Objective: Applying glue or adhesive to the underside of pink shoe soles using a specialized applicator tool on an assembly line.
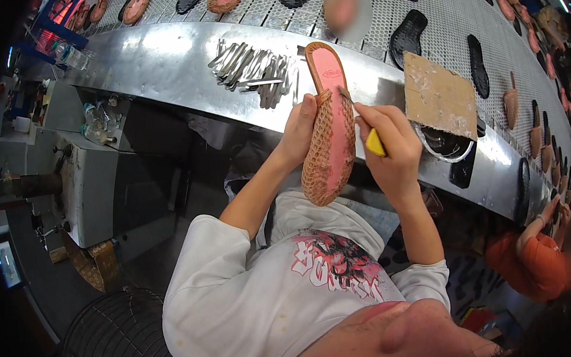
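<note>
My left hand [300,132] is closed round the side of a shoe on its last [327,125], held up over the bench edge with its underside toward me. The shoe has a brown woven upper folded over a pink bottom, the toe end pointing down toward my body. In my right hand [392,144] is a slim tool, apparently a brush, with a yellow handle [375,144] sticking out below the fingers. Its dark tip meets the pink bottom near the upper's folded edge. My fingers partly hide the tool.
A pile of metal strips [254,72] lies on the steel bench [148,52]. Cardboard [436,96] leans over a round pot [445,144] at right. Black soles [408,36] and shoes ride a mesh conveyor [366,4] beyond. Another person [533,263] in orange works at far right.
</note>
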Available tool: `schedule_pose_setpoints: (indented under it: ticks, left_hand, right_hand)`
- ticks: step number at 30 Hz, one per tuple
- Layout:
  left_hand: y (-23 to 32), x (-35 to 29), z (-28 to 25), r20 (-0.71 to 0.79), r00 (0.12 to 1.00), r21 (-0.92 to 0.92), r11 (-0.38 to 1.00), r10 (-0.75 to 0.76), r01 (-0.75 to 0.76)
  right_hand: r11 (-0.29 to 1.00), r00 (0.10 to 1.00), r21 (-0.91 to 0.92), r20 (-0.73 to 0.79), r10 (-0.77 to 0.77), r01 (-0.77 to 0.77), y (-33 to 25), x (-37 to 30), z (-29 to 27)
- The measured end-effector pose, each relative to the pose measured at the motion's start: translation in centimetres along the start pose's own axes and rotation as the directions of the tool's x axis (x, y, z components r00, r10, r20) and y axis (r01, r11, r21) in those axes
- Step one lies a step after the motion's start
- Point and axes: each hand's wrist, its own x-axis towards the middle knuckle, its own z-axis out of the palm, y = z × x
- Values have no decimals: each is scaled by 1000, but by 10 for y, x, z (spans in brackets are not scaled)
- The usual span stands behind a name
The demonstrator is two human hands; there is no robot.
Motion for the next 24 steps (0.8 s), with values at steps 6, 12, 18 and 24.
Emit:
schedule_pose_setpoints:
  ticks: [6, 12, 18, 24]
  left_hand:
    - [-4, 4, 17, 17, 1000, -46, 999, 22, -21]
    - [5, 13, 33, 60, 998, 55, 999, -1, -3]
    - [-3, 26, 25, 155, 988, 96, 995, -20, 5]
    - [42, 106, 53, 48, 993, 217, 969, 108, -115]
  right_hand:
    - [1000, 998, 3, -65, -3, 3, 5, -3, -9]
    - [949, 960, 203, 192, 202, -240, 1, -14, -30]
    - [890, 907, 287, 337, 252, -354, 14, -17, -54]
    - [589, 927, 743, 115, 357, -319, 39, -60, -141]
